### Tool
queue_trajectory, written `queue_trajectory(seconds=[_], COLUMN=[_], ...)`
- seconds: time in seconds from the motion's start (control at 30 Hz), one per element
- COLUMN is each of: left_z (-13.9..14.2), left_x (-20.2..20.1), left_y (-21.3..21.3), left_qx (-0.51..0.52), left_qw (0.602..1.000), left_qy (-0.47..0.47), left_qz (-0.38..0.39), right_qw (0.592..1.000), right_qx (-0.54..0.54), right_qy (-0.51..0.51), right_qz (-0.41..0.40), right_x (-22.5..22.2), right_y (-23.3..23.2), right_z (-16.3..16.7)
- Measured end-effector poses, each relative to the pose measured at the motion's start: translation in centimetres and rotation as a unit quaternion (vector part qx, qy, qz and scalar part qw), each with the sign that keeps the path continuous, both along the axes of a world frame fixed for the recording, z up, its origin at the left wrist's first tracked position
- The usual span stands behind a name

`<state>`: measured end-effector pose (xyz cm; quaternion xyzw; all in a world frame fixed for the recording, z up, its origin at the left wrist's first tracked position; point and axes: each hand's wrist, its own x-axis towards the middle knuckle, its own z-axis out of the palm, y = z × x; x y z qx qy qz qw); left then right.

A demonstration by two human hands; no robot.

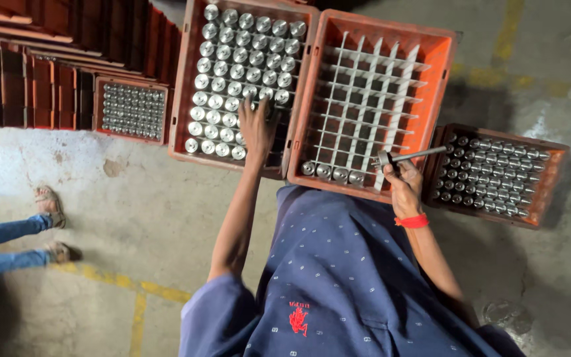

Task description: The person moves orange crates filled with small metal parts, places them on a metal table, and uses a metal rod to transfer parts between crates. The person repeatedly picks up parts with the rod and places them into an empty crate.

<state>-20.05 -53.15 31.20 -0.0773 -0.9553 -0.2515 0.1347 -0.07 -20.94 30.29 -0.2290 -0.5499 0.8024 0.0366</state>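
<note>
We look down on two orange plastic crates set side by side in front of us. Our left hand (257, 129) reaches to about eleven o'clock and rests, fingers spread narrow, on the round steel parts (232, 79) that stand in rows in the left crate (181, 86); its fingertips touch the parts at the crate's near right corner, though we cannot tell whether they grip one.

Our right hand (402, 186), with a red band (412, 221) on the wrist, sits at about one o'clock over the near right edge of the right crate (441, 73). It is closed around a steel shaft part (408, 157) that has a disc-shaped head, the stem pointing out toward three o'clock. That crate holds a white grid divider (365, 99) whose cells are mostly bare; a short row of placed parts (332, 172) stands along the near edge, just to the nine o'clock side of our right hand.

Beyond the right hand, at three o'clock, a lower crate (497, 175) on the concrete floor (100, 198) holds rows of darker metal pieces. At ten o'clock a smaller crate of shiny parts (132, 111) sits beside stacked brown crates (41, 66). At eight o'clock another person's sandalled feet (51, 205) and blue trouser legs show. Our blue patterned shirt (345, 277) fills the bottom at six o'clock.
</note>
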Motion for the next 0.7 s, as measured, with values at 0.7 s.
queue_trajectory(seconds=[0.7], left_z=[0.7], left_x=[7.8], left_y=[9.3], left_qx=[0.492], left_qw=[0.802], left_qy=[-0.335], left_qz=[-0.051], right_qw=[0.998], right_qx=[0.031], right_qy=[-0.016], right_qz=[0.051], right_x=[-2.1], right_y=[-2.4], right_z=[3.9])
